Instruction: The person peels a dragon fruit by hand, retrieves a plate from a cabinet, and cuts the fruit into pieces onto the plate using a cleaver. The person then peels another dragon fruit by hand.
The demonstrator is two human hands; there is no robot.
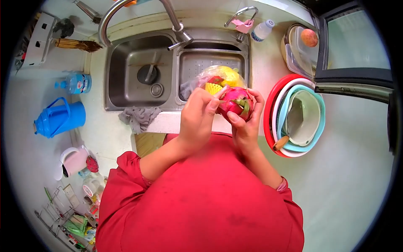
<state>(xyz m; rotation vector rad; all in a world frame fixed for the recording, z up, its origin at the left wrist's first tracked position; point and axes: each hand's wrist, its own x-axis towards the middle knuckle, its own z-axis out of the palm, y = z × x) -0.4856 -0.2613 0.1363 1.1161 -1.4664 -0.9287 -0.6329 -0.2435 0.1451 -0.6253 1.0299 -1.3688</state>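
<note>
Head view: left hand [247,122] grips dragon fruit [237,103], fingers curled around its side, above the front edge of sink [140,71]. Right hand [200,112] pinches at the fruit's other side; exact fingertip contact unclear.

One view is supplied, worn at head height and directed forward and steeply down. The hands [222,111] are shown at close range, near the sink [140,71]; the bench is covered at left and right. No second view is shared.
</note>
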